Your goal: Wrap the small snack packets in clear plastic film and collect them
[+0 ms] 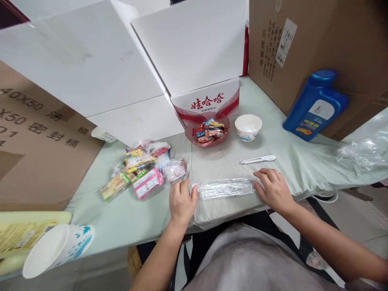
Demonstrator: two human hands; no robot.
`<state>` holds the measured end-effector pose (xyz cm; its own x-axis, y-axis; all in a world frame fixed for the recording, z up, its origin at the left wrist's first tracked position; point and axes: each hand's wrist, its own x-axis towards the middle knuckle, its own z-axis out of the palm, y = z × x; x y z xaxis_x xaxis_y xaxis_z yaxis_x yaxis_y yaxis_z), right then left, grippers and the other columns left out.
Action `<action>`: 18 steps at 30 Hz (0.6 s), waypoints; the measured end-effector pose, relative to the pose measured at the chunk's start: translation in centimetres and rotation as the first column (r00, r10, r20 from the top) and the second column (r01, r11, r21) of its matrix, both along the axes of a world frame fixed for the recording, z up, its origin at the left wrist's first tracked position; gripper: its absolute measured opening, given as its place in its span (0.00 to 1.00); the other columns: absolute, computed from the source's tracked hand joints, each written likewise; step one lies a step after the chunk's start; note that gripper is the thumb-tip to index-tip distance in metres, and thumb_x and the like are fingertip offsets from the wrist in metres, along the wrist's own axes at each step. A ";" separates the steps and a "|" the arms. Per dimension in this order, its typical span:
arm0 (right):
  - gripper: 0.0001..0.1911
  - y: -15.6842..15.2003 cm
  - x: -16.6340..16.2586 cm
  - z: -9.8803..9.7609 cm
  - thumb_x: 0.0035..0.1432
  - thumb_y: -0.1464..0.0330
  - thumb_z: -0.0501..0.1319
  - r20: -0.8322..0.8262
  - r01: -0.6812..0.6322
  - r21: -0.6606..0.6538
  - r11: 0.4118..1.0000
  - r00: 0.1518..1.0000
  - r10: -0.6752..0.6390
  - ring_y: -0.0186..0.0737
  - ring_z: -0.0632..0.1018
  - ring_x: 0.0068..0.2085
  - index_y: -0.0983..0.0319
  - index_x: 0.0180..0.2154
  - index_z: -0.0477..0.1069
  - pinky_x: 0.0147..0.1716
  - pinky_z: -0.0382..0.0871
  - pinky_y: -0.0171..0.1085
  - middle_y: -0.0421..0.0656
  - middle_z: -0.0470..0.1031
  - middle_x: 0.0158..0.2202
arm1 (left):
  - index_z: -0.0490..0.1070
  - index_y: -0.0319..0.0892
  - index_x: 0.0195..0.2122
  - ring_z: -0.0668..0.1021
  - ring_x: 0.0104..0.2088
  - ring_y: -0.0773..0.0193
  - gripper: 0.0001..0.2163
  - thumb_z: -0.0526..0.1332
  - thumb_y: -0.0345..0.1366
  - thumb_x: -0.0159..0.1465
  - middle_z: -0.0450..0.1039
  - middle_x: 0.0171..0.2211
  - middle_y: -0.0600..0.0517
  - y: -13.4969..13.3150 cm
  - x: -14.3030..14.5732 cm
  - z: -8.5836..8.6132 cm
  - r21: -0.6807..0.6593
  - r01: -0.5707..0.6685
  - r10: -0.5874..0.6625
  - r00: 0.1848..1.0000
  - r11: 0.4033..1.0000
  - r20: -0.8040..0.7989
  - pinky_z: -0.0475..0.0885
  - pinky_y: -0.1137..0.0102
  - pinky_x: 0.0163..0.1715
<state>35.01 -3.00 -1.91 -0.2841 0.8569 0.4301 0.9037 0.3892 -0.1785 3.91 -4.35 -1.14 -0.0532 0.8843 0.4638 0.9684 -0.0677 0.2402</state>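
Observation:
A long flat strip of clear plastic film [224,189], crinkled and shiny, lies along the front of the cloth-covered table. My left hand [182,202] grips its left end, the thumb on the film and the fingers curled beside it. At the other end, my right hand [274,189] holds the film between thumb and fingers. Just beyond the strip rests a white utility knife [258,159]. Left of my left hand is a pile of wrapped snacks [142,163], with a pink packet [148,183] at its front.
A translucent red bowl [188,135] of small wrapped snacks and a white paper bowl [248,128] stand behind. White boxes [194,44] and brown cartons [291,76] wall the back and sides. A blue bottle [317,106] stands right; a paper cup [60,247] lies front left.

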 end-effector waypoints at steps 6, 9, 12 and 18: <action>0.40 -0.8 -3.8 -0.8 0.60 0.44 0.52 0.092 -0.490 -0.103 0.866 0.862 0.499 0.54 0.57 0.66 0.63 0.64 0.57 0.63 0.47 0.57 0.53 0.61 0.64 | 0.56 0.39 0.65 0.59 0.65 0.44 0.30 0.54 0.51 0.66 0.58 0.64 0.39 -1.8 3.7 -1.1 -0.239 0.468 -0.502 0.858 0.851 -0.107 0.57 0.50 0.61; 0.47 -0.7 -3.6 -2.0 0.56 0.41 0.55 0.123 -0.465 -0.200 0.862 0.861 0.493 0.56 0.55 0.67 0.65 0.65 0.54 0.63 0.47 0.58 0.55 0.57 0.66 | 0.48 0.40 0.68 0.52 0.67 0.41 0.37 0.54 0.56 0.64 0.50 0.68 0.38 -1.9 4.2 -2.4 -0.352 0.441 -0.519 0.838 0.826 -0.168 0.54 0.46 0.62; 0.45 -1.0 -0.8 -2.2 0.55 0.49 0.62 0.149 -0.355 -0.215 0.910 0.909 0.390 0.58 0.55 0.67 0.65 0.66 0.53 0.62 0.47 0.59 0.56 0.55 0.67 | 0.51 0.39 0.67 0.52 0.67 0.40 0.35 0.55 0.54 0.64 0.50 0.68 0.37 -2.1 3.9 -2.5 -0.332 0.441 -0.518 0.833 0.834 -0.193 0.54 0.47 0.61; 0.20 -3.2 5.0 -2.0 0.62 0.74 0.55 0.031 -0.403 -0.095 0.910 0.913 0.407 0.50 0.70 0.56 0.62 0.55 0.67 0.51 0.66 0.50 0.53 0.69 0.57 | 0.72 0.40 0.48 0.72 0.48 0.52 0.12 0.54 0.35 0.67 0.71 0.46 0.41 -3.8 5.8 -0.8 -0.183 0.564 -0.578 0.816 0.805 -0.024 0.69 0.56 0.48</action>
